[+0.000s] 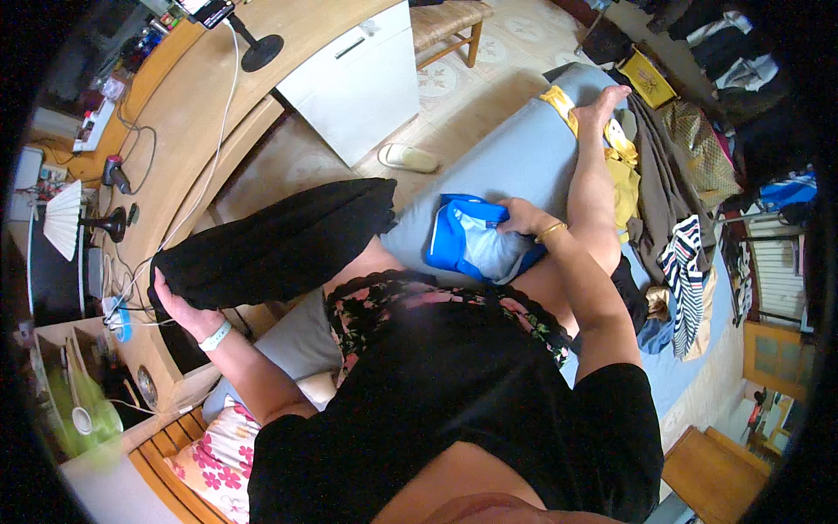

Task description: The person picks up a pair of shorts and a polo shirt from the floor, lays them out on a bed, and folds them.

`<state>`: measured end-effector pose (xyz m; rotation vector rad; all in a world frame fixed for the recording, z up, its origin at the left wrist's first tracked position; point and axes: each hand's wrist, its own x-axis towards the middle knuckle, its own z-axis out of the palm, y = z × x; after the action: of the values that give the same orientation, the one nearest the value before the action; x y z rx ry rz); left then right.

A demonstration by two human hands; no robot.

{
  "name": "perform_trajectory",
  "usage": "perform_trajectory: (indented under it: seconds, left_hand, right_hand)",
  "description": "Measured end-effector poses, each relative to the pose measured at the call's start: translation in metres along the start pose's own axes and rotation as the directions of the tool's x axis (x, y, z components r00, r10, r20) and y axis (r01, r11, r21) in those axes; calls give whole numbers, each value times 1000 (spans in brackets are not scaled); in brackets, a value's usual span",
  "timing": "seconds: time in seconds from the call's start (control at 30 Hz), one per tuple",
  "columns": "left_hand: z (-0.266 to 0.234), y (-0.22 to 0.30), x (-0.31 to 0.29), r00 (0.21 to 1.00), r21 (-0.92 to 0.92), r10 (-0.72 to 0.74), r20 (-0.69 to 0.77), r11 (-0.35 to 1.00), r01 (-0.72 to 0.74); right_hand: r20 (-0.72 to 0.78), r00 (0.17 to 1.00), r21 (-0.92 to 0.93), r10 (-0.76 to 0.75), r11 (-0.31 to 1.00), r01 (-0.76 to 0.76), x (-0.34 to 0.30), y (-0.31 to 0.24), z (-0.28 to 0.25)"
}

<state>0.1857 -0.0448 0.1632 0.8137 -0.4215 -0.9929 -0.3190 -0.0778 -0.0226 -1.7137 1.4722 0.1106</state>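
My left hand (177,307) is closed on one end of a long black cloth garment (279,240), which stretches right toward my lap, its far end by the bed's edge. I cannot tell what kind of garment it is. On the bed beside my bent leg lies a bright blue cloth item (448,236) with a light grey inside. My right hand (526,217) pinches its upper right edge, a gold bracelet at the wrist. Its kind does not show clearly.
To the left stands a curved wooden desk (196,113) with cables and a lamp (65,223). A white cabinet (358,87) is ahead, a slipper (408,158) on the floor. Right of my leg lie piled clothes, including a striped garment (683,271) and a yellow one (621,188).
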Motion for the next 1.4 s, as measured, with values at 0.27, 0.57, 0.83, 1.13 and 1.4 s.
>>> perform_trajectory:
  seconds: [0.27, 0.57, 0.83, 1.13, 1.4]
  left_hand:
    - [2, -6, 10, 1000, 31, 0, 12, 1000, 0]
    - [9, -4, 9, 996, 105, -47, 70, 994, 40]
    - [2, 12, 11, 937, 244, 343, 64, 905, -348]
    - [-60, 33, 23, 672, 907, 640, 374, -102, -408]
    - [-139, 7, -3, 924, 984, 367, 109, 93, -154]
  right_hand:
    - [-499, 846, 64, -187, 966, 251, -101, -51, -91]
    - [-681, 677, 468, 279, 877, 110, -306, 20, -146]
    - [-499, 662, 375, 559, 828, -416, -323, 172, 38]
    - [-811, 490, -56, 321, 790, -610, -224, 124, 17]
    - [-808, 588, -73, 31, 986, -152, -85, -38, -61]
